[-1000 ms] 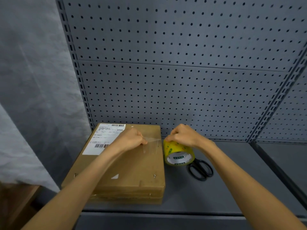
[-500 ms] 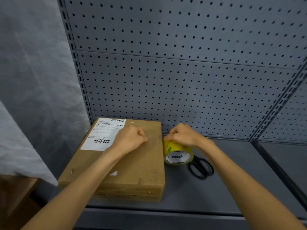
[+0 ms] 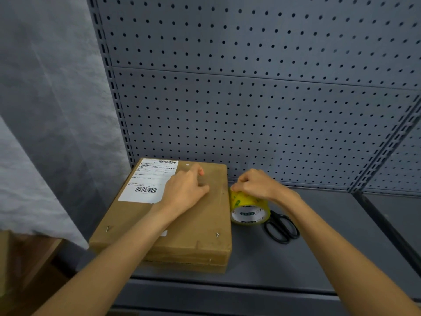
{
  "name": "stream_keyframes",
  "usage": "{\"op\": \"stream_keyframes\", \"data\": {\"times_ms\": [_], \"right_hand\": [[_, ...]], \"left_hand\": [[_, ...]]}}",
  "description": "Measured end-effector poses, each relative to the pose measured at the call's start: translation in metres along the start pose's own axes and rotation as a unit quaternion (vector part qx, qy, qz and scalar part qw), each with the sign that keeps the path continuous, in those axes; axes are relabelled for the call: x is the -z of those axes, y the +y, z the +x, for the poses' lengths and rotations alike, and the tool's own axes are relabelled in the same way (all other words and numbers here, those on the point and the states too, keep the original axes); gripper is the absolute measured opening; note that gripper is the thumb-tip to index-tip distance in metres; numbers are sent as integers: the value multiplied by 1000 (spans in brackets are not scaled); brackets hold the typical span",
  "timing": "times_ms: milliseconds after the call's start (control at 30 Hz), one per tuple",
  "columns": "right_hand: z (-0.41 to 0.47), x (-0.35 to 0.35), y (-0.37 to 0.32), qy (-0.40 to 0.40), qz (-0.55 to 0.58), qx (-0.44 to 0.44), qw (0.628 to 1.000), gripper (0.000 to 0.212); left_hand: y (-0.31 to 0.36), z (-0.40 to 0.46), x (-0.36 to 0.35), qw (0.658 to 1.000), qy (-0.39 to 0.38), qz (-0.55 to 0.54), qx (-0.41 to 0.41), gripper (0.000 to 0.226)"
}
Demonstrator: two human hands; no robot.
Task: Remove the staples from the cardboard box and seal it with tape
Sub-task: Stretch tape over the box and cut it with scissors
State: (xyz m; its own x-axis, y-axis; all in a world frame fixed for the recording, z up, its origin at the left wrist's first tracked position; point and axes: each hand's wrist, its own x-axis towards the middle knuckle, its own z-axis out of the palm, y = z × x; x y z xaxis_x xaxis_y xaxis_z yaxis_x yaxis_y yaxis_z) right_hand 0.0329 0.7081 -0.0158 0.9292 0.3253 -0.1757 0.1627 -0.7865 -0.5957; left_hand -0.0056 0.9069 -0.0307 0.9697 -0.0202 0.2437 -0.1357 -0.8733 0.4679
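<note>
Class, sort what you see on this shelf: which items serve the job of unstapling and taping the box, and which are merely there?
Belonging to the job:
cardboard box
staples in its lid
tape roll, gripped by the right hand
left hand, resting on the box
scissors, likely for cutting tape

Merely there:
shipping label
pegboard
grey cloth

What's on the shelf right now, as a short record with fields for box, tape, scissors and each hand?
box: cardboard box flat on shelf, staples still in near corners
tape: yellow tape roll on edge, against box's right side
scissors: black scissors right of roll
left hand: left hand pressing box top
right hand: right hand gripping roll
</note>
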Motion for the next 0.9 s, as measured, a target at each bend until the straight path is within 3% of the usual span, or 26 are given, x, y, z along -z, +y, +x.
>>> {"op": "stream_keyframes", "data": {"times_ms": [133,267,367,600,767,900], "right_hand": [[-3,-1,1,15,-10,5,1000,34],[-9,-4,12,59,-2,16,998,32],[-23,-7,21,91,78,36,992,38],[-45,-20,37,96,198,72,973,43],[-44,-33,45,109,212,82,968,65],[-41,-37,42,166,188,99,963,54]], "left_hand": [[0,-3,-1,999,27,24,-25,26],[6,-3,-2,991,33,70,-108,28],[16,2,-7,982,-12,107,-155,38],[23,17,-27,964,-178,132,-148,54],[20,17,-30,957,-206,148,-142,55],[19,16,-30,955,-212,150,-141,55]]}}
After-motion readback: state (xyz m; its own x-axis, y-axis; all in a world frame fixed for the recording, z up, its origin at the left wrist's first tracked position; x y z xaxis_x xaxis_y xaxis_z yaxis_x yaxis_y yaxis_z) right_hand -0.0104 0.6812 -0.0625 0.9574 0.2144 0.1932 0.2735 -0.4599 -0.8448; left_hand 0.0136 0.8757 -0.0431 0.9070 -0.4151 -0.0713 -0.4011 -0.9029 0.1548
